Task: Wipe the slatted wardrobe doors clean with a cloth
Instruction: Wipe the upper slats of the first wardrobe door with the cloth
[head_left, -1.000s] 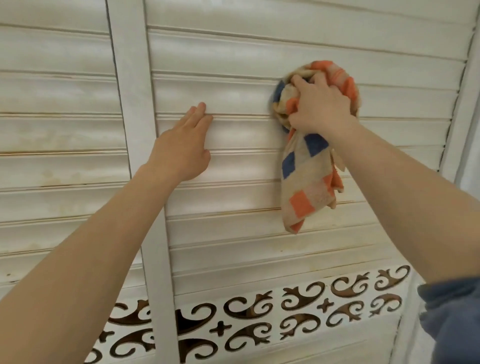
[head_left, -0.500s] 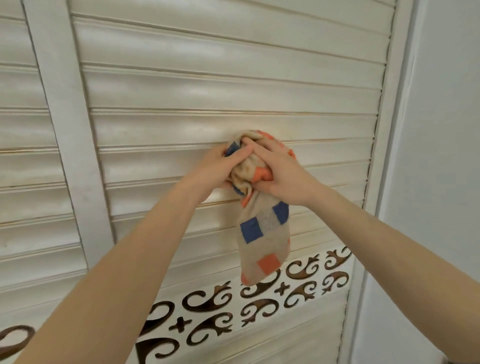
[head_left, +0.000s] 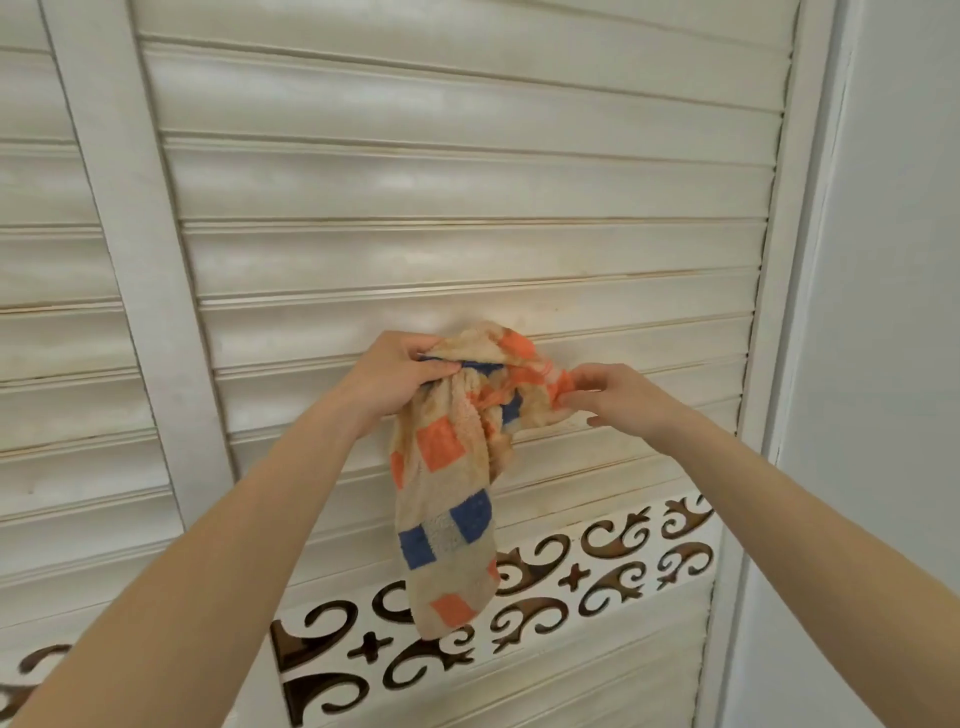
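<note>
**Item: cloth** (head_left: 452, 483) — terry, beige with orange and blue checks. It is held at the centre of the view, in front of the lower slats of the wardrobe door (head_left: 467, 171). Whether it touches them cannot be told. Its tail hangs toward 6 o'clock across the fretwork band (head_left: 613, 551).

**Left hand** (head_left: 395, 379): at 9 o'clock of the cloth, with fingers and thumb closed round the gathered top. The weight of the cloth is judged to be carried here.

**Right hand** (head_left: 608, 400): at 3 o'clock of the cloth, with a corner pinched between thumb and fingertips. The fabric is drawn out between the two hands, probably so that it can be refolded or a fresh face turned outward. No wiping is being done at this moment.

**Surroundings:** the centre stile (head_left: 135, 234) lies at 10 o'clock and a plain wall (head_left: 883, 364) at 3 o'clock.

**Changes noted:** half a second ago the hands were set close together on a tight wad — they are now parted, and the wad has been opened. A second ago the cloth was pressed higher on the slats by the right hand alone, while the left hand lay flat on the door.
</note>
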